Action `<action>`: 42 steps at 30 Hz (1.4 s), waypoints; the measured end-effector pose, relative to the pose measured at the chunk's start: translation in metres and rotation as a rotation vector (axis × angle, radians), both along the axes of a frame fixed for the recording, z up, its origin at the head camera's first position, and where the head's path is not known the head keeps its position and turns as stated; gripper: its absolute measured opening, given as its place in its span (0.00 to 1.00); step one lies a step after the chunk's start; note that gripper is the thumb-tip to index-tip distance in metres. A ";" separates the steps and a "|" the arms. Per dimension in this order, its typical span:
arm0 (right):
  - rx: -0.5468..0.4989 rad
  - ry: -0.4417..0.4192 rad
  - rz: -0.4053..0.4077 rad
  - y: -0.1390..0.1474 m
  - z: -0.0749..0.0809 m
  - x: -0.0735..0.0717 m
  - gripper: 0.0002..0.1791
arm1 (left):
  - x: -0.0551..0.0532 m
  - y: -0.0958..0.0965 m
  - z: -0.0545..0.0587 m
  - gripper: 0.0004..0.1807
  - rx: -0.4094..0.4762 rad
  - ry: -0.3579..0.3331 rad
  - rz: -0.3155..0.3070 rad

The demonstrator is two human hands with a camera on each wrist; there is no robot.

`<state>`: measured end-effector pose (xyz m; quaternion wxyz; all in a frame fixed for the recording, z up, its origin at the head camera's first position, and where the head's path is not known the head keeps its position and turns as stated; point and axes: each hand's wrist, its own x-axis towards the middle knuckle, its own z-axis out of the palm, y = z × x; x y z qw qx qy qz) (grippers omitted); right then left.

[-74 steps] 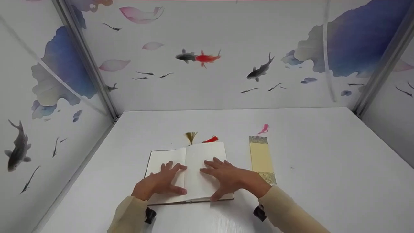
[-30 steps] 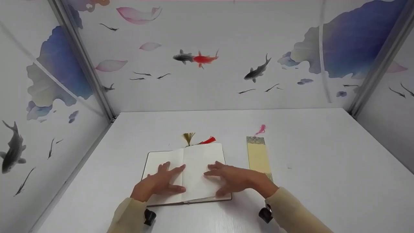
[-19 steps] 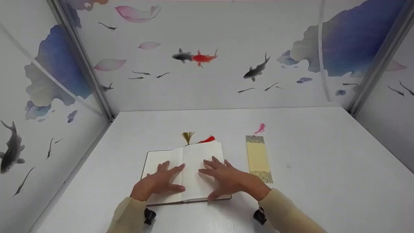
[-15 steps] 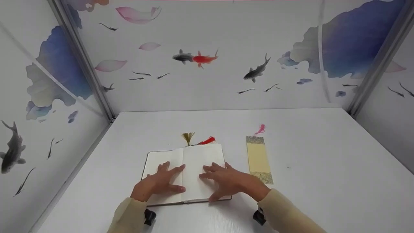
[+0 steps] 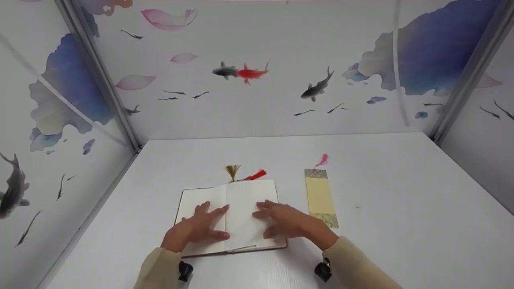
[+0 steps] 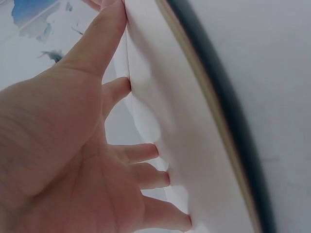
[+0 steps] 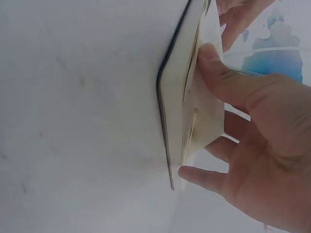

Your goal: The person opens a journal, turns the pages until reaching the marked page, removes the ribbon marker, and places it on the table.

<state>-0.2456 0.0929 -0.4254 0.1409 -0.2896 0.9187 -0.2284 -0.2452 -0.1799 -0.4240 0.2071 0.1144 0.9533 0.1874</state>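
An open notebook [image 5: 245, 196] with blank pages lies on the white table. On its left page my left hand [image 5: 194, 229] is spread, the fingertips pressing the paper; the left wrist view shows the fingers [image 6: 146, 177] nearly straight. My right hand [image 5: 287, 220] is at the right page. In the right wrist view, the right thumb [image 7: 231, 80] lies against the near side of a raised page [image 7: 211, 133], with fingers behind it, so the page is pinched between them. Some right fingertips are hidden by the paper. A gold tassel [image 5: 232, 171] and red tassel [image 5: 257, 174] stick out past the notebook's top edge.
A yellow bookmark [image 5: 320, 194] with patterned ends and a pink tassel [image 5: 323, 159] lies right of the notebook, close to my right wrist. White walls [image 5: 257, 108] printed with fish and petals enclose the table [image 5: 401, 172] at the back and sides.
Half a second ago my right hand lay spread on the right page. Its thumb and fingers have since drawn in, and the page's near edge has lifted. The left hand stays put.
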 end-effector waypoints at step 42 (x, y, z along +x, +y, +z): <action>-0.906 -0.477 -0.165 -0.041 0.004 -0.007 0.30 | 0.007 -0.044 0.006 0.35 0.254 0.155 -0.021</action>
